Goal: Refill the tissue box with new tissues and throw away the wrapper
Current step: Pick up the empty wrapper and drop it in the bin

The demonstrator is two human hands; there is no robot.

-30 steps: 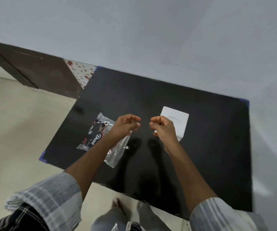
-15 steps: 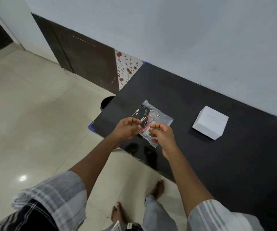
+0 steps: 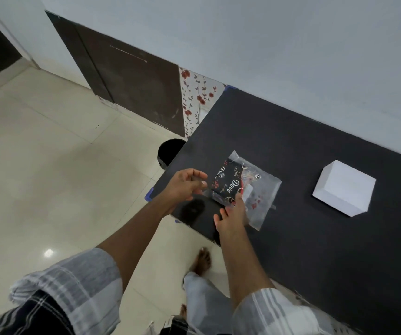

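Note:
The empty tissue wrapper [image 3: 255,189], clear plastic with a black and red printed patch, lies flat on the black table [image 3: 315,238] near its left edge. My left hand [image 3: 185,187] pinches the wrapper's left edge between thumb and fingers. My right hand [image 3: 232,213] rests on the wrapper's near side with fingers spread; its thumb is hidden. The white tissue box [image 3: 344,187] stands to the right on the table, apart from both hands. No tissue shows at its top from here.
A black round bin [image 3: 170,151] stands on the floor just past the table's left edge, partly hidden by it. A dark door panel [image 3: 131,76] and flowered wall strip [image 3: 194,97] lie behind. My bare feet [image 3: 201,262] are on the pale tiled floor.
My view has swung left and down, bringing the floor and bin into sight. My right hand has gone from a pinch to spread fingers on the wrapper. My left hand still holds its edge.

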